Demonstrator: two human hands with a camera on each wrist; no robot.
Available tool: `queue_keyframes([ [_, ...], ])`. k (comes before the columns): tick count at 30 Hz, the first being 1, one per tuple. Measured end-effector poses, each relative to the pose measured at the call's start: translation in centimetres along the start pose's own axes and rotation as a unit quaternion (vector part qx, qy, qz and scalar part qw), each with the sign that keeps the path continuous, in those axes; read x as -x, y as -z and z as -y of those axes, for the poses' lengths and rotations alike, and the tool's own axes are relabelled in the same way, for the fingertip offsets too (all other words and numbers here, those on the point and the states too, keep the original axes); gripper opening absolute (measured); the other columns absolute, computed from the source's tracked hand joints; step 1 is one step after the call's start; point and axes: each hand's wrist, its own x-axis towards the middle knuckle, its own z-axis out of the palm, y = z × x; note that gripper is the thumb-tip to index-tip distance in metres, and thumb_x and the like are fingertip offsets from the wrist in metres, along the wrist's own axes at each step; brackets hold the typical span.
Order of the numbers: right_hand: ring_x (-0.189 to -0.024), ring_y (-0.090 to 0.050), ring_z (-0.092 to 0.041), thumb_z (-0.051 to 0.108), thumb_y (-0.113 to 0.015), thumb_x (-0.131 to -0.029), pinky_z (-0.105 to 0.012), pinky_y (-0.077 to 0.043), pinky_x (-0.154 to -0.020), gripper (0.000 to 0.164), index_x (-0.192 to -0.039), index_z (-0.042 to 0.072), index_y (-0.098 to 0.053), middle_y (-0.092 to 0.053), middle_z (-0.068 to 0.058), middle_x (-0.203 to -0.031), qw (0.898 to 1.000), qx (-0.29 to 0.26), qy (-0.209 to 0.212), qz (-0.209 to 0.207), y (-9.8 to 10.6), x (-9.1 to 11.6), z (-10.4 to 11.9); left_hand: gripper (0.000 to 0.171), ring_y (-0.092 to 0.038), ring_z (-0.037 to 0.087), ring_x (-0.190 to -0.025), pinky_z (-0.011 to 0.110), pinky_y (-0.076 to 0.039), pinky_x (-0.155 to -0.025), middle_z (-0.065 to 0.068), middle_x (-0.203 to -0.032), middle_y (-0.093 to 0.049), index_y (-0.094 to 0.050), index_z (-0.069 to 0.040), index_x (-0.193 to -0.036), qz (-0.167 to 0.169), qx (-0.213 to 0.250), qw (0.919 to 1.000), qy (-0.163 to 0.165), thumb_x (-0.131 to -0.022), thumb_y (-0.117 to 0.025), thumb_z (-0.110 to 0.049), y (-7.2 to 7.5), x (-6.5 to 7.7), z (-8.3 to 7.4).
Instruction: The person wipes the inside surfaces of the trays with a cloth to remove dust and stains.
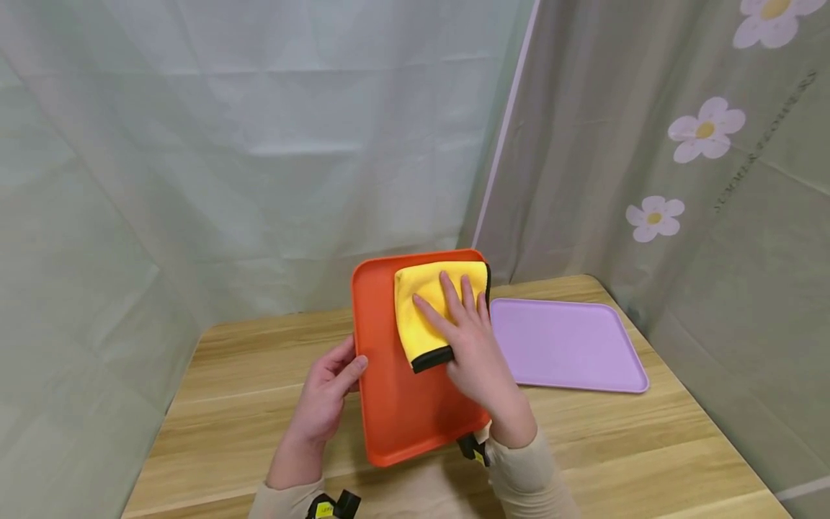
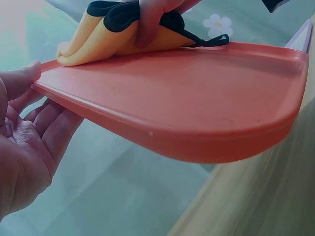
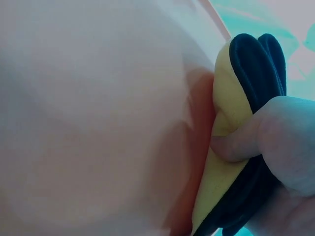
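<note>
My left hand grips an orange tray by its left rim, thumb on top and the fingers underneath. The tray is held tilted over the table. A folded yellow cloth with black edging lies against the upper right part of the tray's inner face. Over the cloth my right hand has its fingers spread. In the right wrist view the thumb hooks under the cloth's folded edge, so the cloth is pinched between thumb and fingers.
A purple tray lies flat on the wooden table, right of the orange one. Grey-green curtains hang behind and at both sides, with white flowers printed on the right one.
</note>
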Motion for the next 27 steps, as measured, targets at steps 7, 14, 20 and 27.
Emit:
queue_keyframes([
  [7, -0.163, 0.005, -0.039, -0.034, -0.052, -0.063, -0.074, -0.009, -0.124, 0.118, -0.164, 0.027, -0.046, -0.008, -0.008, -0.179, 1.000, -0.010, -0.006, 0.014, 0.1, 0.0, -0.1, 0.044, -0.075, 0.016, -0.103, 0.035, -0.064, -0.079, 0.002, -0.132, -0.072, -0.046, 0.012, -0.154, 0.004, 0.010, 0.9999, -0.003, -0.111, -0.050, 0.001, 0.1, 0.0, -0.1],
  [14, -0.163, 0.005, -0.042, -0.035, -0.049, -0.064, -0.071, -0.006, -0.125, 0.119, -0.166, 0.026, -0.043, -0.004, -0.007, -0.180, 1.000, -0.025, 0.004, 0.010, 0.0, 0.1, 0.3, 0.043, -0.076, 0.017, -0.104, 0.036, -0.065, -0.080, 0.004, -0.131, -0.073, -0.048, 0.012, -0.153, 0.010, 0.016, 0.9998, -0.006, -0.111, -0.050, 0.002, 0.1, 0.1, 0.1],
  [20, -0.162, 0.006, -0.042, -0.035, -0.047, -0.064, -0.071, -0.006, -0.125, 0.119, -0.166, 0.026, -0.042, -0.003, -0.007, -0.180, 1.000, -0.029, 0.005, 0.007, -0.1, 0.2, 0.7, 0.043, -0.076, 0.017, -0.102, 0.036, -0.065, -0.080, 0.004, -0.129, -0.073, -0.048, 0.013, -0.152, 0.010, 0.017, 0.9998, -0.007, -0.111, -0.050, 0.002, -0.1, 0.0, 0.1],
  [27, -0.163, 0.009, -0.039, -0.035, -0.049, -0.067, -0.071, -0.006, -0.125, 0.117, -0.167, 0.026, -0.042, -0.004, -0.009, -0.179, 0.999, -0.027, 0.008, 0.025, -0.4, 0.1, 1.3, 0.044, -0.076, 0.018, -0.102, 0.037, -0.065, -0.080, 0.005, -0.128, -0.073, -0.047, 0.012, -0.153, 0.006, 0.021, 0.9998, -0.005, -0.111, -0.051, 0.003, -0.3, 0.0, 0.0],
])
